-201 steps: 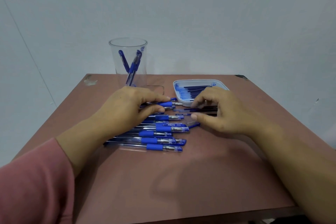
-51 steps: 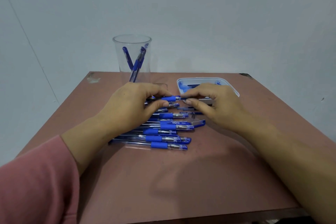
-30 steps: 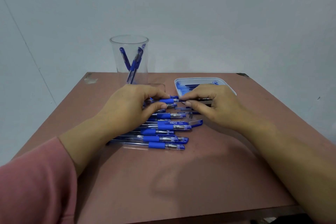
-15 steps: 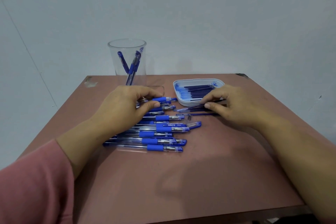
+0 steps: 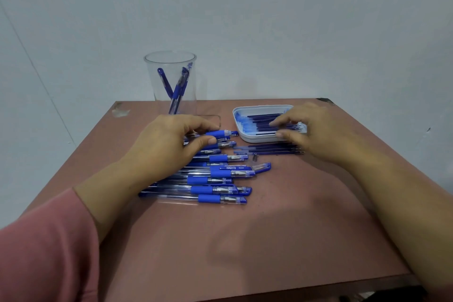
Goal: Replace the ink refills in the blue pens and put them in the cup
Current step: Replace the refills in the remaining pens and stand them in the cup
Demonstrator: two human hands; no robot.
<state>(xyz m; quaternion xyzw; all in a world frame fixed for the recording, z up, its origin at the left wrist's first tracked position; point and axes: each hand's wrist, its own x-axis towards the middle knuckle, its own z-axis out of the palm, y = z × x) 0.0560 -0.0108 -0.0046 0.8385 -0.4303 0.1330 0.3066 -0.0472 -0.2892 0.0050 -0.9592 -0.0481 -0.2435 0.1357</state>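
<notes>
Here the pen [image 5: 220, 134] lies crosswise on the table [image 5: 282, 240], tip toward the right, at the far edge of the pile [image 5: 215, 179]. The left hand [image 5: 166, 147] pinches its barrel between thumb and fingers. The right hand [image 5: 311, 130] hovers half-curled over the tray [image 5: 239, 127], fingertips touching the refills [image 5: 262, 121] inside, grasping nothing that I can tell. More refills lie just before the tray. The cup [image 5: 171, 81] stands behind.

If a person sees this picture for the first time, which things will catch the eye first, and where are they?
First comes the row of blue pens lying side by side in the middle of the brown table, partly under the left hand. Behind them stands a clear cup with a few pens inside. At the right, the right hand reaches into a white tray of dark refills.
</notes>
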